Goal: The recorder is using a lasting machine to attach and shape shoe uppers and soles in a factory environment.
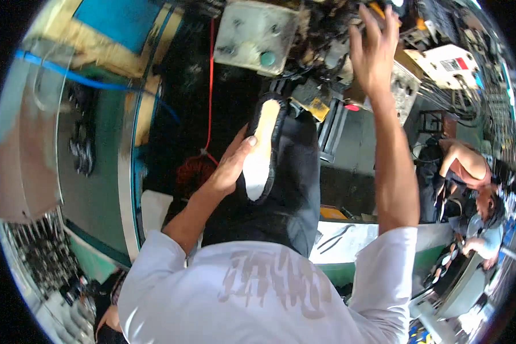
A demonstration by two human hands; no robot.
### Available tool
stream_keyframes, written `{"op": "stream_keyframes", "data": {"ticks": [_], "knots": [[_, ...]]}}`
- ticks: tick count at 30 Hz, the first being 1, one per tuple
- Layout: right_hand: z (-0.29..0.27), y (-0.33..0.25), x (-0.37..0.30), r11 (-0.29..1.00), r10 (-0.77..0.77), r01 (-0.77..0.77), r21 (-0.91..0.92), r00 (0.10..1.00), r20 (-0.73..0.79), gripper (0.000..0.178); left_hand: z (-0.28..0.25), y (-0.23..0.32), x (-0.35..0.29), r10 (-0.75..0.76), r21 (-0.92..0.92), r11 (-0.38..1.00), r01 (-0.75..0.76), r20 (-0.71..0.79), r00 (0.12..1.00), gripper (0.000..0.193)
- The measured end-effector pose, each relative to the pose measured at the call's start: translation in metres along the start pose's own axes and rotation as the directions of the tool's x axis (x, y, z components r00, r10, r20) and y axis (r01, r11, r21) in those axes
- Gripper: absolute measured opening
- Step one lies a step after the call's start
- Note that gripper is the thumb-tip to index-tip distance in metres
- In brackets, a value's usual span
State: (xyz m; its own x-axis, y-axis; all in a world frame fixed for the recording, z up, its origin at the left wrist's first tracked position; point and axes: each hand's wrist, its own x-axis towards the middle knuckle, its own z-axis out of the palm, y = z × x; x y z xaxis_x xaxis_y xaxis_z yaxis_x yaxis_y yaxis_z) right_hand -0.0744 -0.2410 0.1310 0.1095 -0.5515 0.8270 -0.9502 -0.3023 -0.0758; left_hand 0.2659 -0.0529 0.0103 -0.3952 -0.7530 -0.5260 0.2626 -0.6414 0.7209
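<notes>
My left hand (232, 163) holds a black shoe upper (266, 146) with its pale insole side turned up toward me, thumb on the insole edge. It rests over my dark trouser leg (295, 189). My right hand (374, 46) is raised far forward with fingers spread, up at the dark cluttered machine parts (327, 28); I cannot tell whether it touches anything. Both forearms come out of white short sleeves.
A grey-white machine housing (257, 35) with a green knob stands ahead. A red cord (210, 80) hangs down beside it. A curved green conveyor edge (129, 172) runs on the left. Another person (470, 172) bends over a work surface at the right.
</notes>
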Motion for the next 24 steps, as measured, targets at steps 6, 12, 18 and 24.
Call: {"op": "stream_keyframes", "data": {"ticks": [6,12,18,24], "knots": [[-0.029,-0.177,-0.145,-0.367,0.280,-0.922,0.121,0.015,0.960,0.082,-0.005,0.006,-0.060,0.063,-0.065,0.996,-0.060,0.044,0.997,0.070],[-0.022,-0.261,-0.190,-0.535,0.272,-0.832,0.146,-0.006,0.962,0.068,-0.034,-0.025,-0.103,0.129,-0.091,0.988,-0.127,0.019,0.991,0.081],[-0.026,-0.288,-0.184,-0.557,0.182,-0.812,0.172,0.082,0.980,0.058,-0.048,-0.031,-0.147,0.017,-0.204,0.979,-0.004,0.060,0.998,0.088],[-0.002,-0.322,-0.187,-0.413,0.184,-0.897,0.160,0.090,0.979,0.069,-0.088,-0.032,-0.174,0.027,-0.170,0.984,-0.047,-0.121,0.992,0.086]]}}
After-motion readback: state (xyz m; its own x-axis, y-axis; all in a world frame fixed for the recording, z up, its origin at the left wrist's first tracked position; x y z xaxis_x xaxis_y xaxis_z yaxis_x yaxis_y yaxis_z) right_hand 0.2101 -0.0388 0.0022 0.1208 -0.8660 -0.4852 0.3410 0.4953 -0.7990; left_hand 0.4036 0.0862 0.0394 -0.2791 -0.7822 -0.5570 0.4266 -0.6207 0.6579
